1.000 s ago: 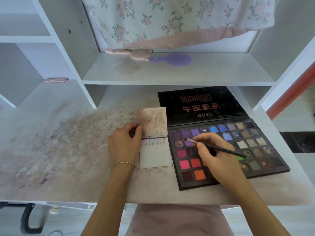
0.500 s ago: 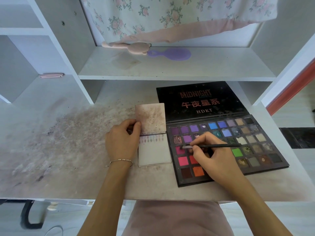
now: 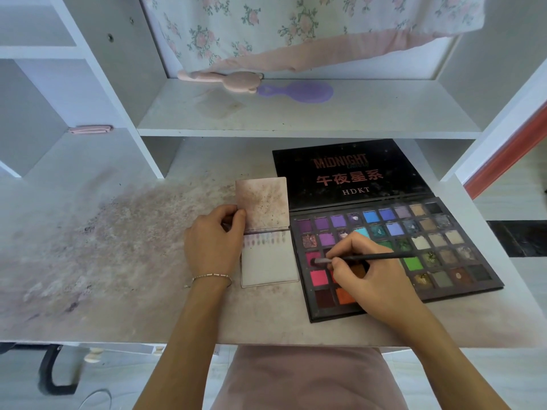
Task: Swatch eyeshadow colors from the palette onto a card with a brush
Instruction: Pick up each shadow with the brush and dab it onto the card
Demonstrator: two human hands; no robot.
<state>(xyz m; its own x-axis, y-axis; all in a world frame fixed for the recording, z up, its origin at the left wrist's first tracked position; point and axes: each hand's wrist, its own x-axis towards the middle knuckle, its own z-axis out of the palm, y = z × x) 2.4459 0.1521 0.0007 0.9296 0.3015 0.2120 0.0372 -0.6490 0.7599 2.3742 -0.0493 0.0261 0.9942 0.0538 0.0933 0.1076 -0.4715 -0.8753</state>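
An open black eyeshadow palette with several coloured pans lies on the desk at the right, its lid flat behind it. My right hand holds a thin black brush, whose tip rests on a dark pink pan in the palette's left column. Left of the palette lies a small white card pad, its stained cover folded back; a row of faint swatches runs along the card's top edge. My left hand pins the pad's left side at the fold.
The desk top is smeared with powder stains at the left. A shelf above carries a pink brush and a purple hairbrush. A floral cloth hangs behind. A shelf upright stands at the left.
My right hand has moved the brush tip down from a purple pan in the second row to the dark pink pan below it. My left hand stays on the pad.
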